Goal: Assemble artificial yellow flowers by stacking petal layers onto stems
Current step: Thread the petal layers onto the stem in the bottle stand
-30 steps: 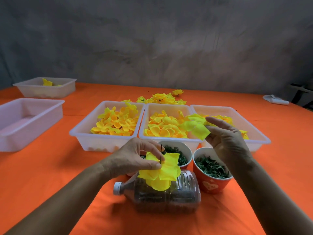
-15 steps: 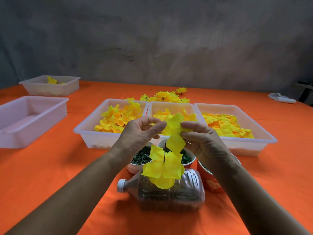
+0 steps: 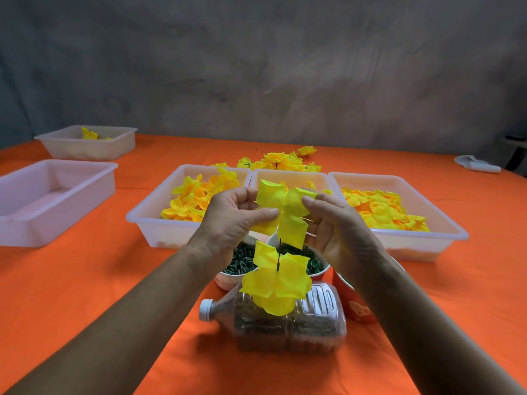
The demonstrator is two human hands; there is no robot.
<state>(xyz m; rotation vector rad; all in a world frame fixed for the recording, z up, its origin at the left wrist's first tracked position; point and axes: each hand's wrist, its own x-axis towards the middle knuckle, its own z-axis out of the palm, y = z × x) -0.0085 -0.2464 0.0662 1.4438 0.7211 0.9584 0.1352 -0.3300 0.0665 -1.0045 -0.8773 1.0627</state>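
Low in the middle, a bottle [image 3: 288, 323] lies flat, propping the stem [image 3: 279, 256] upright. Just above, left hand [image 3: 228, 223] and right hand [image 3: 336, 229] pinch a yellow petal layer [image 3: 285, 212], fingers closed on it, ready to slide it down.

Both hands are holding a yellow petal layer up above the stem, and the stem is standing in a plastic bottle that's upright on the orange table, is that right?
Not quite. The head view shows the plastic bottle lying on its side on the orange table, white cap pointing left, not upright. The rest holds: the left hand and right hand hold a yellow petal layer above the stem.
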